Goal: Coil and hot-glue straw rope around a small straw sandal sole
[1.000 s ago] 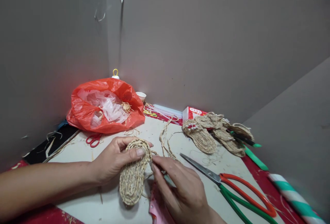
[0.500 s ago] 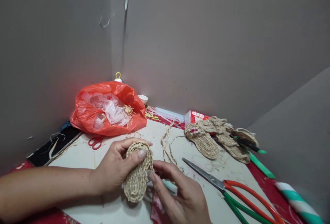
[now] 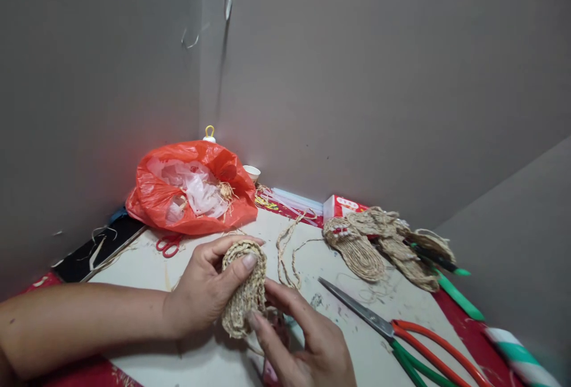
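A small oval sole of coiled, braided straw (image 3: pixel 241 313) is held above the white board in front of me. My left hand (image 3: pixel 203 292) grips its upper part from the left, with the thumb across the top face and the fingers behind. At the lower right edge of the sole is my right hand (image 3: pixel 307 339). Its thumb touches the face while the index finger reaches behind the edge. Whether a needle or thread is also between these fingers, I cannot tell. Something pink, partly hidden, lies beneath the right hand.
Large scissors (image 3: pixel 379 323) with orange and green handles lie to the right. Behind them is a pile of straw soles (image 3: pixel 357 250) by a red-and-white box (image 3: pixel 332 206). Loose straw cord (image 3: pixel 282 253), small red scissors (image 3: pixel 169 245) and a red plastic bag (image 3: pixel 151 164) are further back.
The sole has tipped, so its lower end now looks shorter. My right thumb has moved slightly left and down onto its face. The whole view has shifted a little.
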A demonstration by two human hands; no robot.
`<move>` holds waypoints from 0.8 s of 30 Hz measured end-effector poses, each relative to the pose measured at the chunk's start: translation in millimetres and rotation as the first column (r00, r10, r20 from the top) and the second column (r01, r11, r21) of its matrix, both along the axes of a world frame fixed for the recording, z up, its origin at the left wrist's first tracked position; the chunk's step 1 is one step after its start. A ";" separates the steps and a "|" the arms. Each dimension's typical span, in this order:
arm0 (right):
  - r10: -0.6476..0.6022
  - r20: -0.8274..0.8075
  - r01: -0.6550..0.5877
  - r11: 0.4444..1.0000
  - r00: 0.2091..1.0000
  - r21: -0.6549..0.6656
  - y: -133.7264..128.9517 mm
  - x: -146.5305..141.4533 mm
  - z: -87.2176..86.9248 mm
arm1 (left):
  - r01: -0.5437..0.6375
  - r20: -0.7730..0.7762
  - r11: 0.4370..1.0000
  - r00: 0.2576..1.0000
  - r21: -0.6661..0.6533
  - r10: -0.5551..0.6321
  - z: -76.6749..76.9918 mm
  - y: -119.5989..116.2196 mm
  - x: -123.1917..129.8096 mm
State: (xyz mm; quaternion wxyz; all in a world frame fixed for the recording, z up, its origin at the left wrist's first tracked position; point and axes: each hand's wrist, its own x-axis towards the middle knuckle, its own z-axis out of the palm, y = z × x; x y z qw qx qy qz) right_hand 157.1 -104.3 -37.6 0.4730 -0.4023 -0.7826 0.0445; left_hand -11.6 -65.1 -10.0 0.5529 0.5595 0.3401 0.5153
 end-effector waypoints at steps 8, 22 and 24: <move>-0.055 0.131 0.037 0.990 0.990 0.133 1.6 -11.0 -4.4 | -0.110 -0.068 0.987 0.991 0.119 0.118 0.2 2.1 1.5; -0.115 0.208 0.086 0.986 0.971 0.145 -0.3 -15.6 -7.0 | -0.123 -0.132 0.982 0.981 0.142 0.141 1.4 -1.5 3.4; -0.111 0.185 0.089 0.989 0.977 0.122 0.9 -13.7 -6.3 | -0.027 -0.091 0.993 0.995 0.119 0.038 1.7 -1.0 0.9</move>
